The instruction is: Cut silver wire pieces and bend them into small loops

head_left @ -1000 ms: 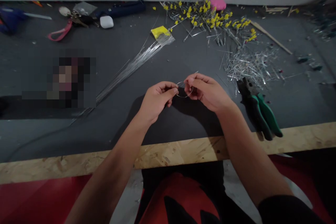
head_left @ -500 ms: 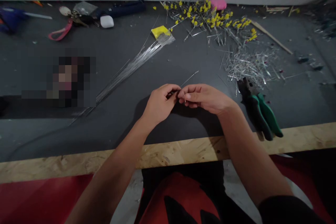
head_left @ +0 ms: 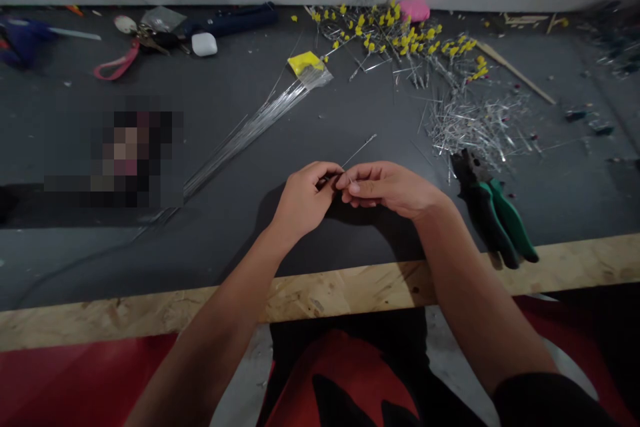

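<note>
Both hands meet over the dark tabletop, near its front edge. A thin wire slants up and to the right from between the fingertips, its far end twisted. My left hand is closed in a pinch on this wire. Thumb and fingers of my right hand are also pinched on the wire, close against the left fingertips. The near part of the wire is hidden by the fingers. To the right of my right hand lie green-handled pliers, and beyond them a heap of short wire pieces.
A bundle of long straight wires lies diagonally left, its far end by a yellow-topped plastic packet. Yellow-tipped wire stems are piled at the back. Keys with a pink strap, a white case and a wooden stick lie about.
Both hands keep their pinch in nearly the same place. The right fingers have shifted slightly around the wire, and its twisted end has moved a little left.
</note>
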`<state>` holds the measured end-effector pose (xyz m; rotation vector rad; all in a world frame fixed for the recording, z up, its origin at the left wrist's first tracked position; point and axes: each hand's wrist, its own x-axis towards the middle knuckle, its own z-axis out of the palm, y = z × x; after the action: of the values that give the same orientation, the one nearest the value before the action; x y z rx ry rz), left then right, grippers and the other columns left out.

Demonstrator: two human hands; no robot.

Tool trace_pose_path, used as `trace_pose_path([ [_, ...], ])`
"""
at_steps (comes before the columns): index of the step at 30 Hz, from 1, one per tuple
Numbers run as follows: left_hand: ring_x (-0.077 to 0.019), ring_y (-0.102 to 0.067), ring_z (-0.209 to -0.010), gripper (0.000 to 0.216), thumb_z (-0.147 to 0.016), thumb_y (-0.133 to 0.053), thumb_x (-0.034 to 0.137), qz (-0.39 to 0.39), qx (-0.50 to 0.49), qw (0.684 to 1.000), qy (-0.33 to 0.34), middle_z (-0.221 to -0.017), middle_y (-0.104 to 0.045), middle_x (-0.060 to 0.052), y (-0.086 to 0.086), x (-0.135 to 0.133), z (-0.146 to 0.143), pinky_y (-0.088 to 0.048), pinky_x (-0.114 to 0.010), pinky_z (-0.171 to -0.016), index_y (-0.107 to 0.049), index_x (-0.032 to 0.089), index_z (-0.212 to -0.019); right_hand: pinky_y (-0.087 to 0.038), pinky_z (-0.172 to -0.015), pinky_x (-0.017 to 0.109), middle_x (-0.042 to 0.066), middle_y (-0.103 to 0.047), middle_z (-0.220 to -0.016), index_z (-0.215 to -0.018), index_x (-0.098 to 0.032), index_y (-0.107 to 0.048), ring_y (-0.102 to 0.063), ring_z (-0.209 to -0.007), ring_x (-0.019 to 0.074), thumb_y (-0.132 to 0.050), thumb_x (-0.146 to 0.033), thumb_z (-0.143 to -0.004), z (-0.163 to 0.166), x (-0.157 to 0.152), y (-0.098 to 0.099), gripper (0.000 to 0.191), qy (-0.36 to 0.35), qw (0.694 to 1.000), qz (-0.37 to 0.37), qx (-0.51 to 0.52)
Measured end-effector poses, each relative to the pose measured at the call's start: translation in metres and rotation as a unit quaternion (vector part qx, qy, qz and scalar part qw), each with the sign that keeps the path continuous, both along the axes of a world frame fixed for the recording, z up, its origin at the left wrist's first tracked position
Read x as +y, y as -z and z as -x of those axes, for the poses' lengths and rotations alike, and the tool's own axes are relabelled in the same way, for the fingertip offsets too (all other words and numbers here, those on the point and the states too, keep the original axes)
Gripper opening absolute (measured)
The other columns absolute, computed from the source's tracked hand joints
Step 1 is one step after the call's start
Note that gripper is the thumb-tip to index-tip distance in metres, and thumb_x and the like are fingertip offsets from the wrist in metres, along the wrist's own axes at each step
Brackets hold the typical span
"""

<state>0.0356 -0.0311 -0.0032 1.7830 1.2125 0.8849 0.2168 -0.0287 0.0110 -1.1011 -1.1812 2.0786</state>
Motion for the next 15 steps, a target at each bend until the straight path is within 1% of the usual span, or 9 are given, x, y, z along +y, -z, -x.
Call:
trace_pose_path([
  [4, -0.0097, -0.060, -0.073, 0.019, -0.079, -0.053, 0.011, 0.009, -0.005, 1.000, -0.002, -0.087, -0.070, -0.001, 0.0020, -0.0002, -0.0002, -0.046, -0.022, -0.069, -0.068, 0.020, -0.088, -0.034, -0.052, 0.019, 0.000, -0.066, -0.076, -0.087, -0.019, -0.071, -0.052, -0.063, 0.0063, -0.072, -0.029, -0.074, 0.0003, -0.0002, 0.0009, 0.017, 0.012, 1.000, -0.015, -0.004],
  [7, -0.0102, -0.061, -0.073, 0.016, -0.080, -0.055, 0.015, 0.016, -0.002, 1.000, -0.006, -0.087, -0.070, -0.001, 0.0023, -0.0005, -0.0002, -0.047, -0.023, -0.069, -0.068, 0.019, -0.088, -0.035, -0.053, 0.020, -0.001, -0.065, -0.075, -0.084, -0.018, -0.070, -0.049, -0.059, 0.0057, -0.072, -0.029, -0.074, 0.0001, -0.0009, 0.0013, 0.015, 0.016, 1.000, -0.022, -0.006],
  [11, -0.0108, -0.061, -0.072, 0.012, -0.081, -0.057, 0.019, 0.028, -0.009, 1.000, -0.006, -0.083, -0.070, -0.001, 0.0025, -0.0001, -0.0005, -0.046, -0.024, -0.068, -0.068, 0.019, -0.087, -0.037, -0.054, 0.021, 0.000, -0.067, -0.071, -0.079, -0.017, -0.070, -0.050, -0.057, 0.0066, -0.072, -0.032, -0.074, -0.0006, -0.0010, 0.0025, 0.016, 0.022, 1.000, -0.006, -0.007],
  [15, -0.0114, -0.062, -0.074, 0.011, -0.081, -0.057, 0.019, 0.040, -0.020, 0.999, -0.005, -0.084, -0.071, -0.001, 0.0034, 0.0005, -0.0010, -0.046, -0.024, -0.069, -0.068, 0.020, -0.086, -0.040, -0.055, 0.021, 0.000, -0.067, -0.068, -0.077, -0.017, -0.070, -0.054, -0.058, 0.0072, -0.074, -0.033, -0.072, -0.0007, -0.0006, 0.0027, 0.017, 0.027, 1.000, 0.016, -0.005],
])
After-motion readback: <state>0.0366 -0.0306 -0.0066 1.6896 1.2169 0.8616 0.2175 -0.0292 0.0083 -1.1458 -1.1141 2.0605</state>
